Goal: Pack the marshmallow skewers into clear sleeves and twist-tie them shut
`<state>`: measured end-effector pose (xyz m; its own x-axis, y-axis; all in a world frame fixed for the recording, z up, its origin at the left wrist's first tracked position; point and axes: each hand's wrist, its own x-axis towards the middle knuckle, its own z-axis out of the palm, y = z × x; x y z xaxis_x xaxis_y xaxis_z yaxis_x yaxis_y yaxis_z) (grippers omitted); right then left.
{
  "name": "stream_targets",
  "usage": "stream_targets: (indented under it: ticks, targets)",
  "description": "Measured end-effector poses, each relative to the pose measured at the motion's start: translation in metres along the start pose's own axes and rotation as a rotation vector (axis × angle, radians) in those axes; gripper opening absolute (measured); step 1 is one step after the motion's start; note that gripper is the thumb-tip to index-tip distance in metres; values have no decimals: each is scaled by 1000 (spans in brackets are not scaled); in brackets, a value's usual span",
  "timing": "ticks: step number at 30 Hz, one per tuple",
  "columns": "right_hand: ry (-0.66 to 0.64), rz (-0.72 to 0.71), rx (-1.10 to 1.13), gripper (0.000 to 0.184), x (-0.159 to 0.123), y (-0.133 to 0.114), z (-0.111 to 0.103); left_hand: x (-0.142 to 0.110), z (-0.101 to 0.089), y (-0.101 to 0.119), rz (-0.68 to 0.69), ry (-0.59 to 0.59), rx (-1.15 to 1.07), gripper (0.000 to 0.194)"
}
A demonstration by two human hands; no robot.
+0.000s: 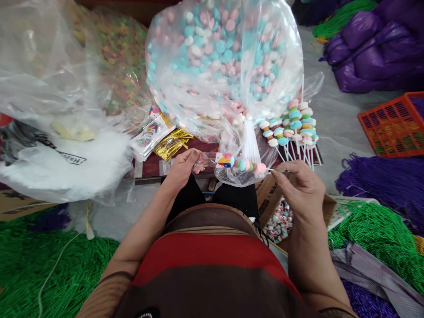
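Note:
Above my lap, a candy skewer [259, 168] lies level between my hands, its pink, blue and green pieces threaded on a white stick. My right hand [300, 183] is closed, pinching the bare end of that stick. At the other end, my left hand [183, 170] is closed on a small clear printed bag [223, 160]. The bag reaches the first candy pieces; how far it covers them I cannot tell. On the table ahead lie a stack of printed bags [153, 134], gold twist ties [170, 145] and a bundle of white sticks [251, 143].
A big clear sack of pastel candies [212, 53] fills the table's middle, beside a sack of ring-shaped candies [122, 57]. Several finished skewers [296, 121] lie right. A cardboard box [270, 205] holds wrapped candy below. An orange crate [387, 126] and green strands [380, 238] are at right.

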<state>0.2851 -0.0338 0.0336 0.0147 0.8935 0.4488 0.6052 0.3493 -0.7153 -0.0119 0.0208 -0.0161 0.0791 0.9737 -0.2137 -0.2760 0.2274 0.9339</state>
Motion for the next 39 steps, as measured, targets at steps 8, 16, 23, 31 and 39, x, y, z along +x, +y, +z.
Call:
stream_targets:
  ticks: [8, 16, 23, 31, 39]
  targets:
    - [-114, 40, 5, 13, 0, -1, 5, -9, -5, 16, 104, -150, 348, 49]
    - [-158, 126, 102, 13, -5, -11, 19, -17, 10, 38, -93, -339, -224, 84]
    - [-6, 372, 334, 18, -18, -12, 42, -23, 17, 45, -56, -373, -370, 89]
    - [-106, 425, 439, 24, -18, -34, 66, -13, 40, 45, 72, -96, -200, 48]
    - [-88, 556, 679, 33, -23, -49, 95, -17, 41, 31, 43, -174, -61, 51]
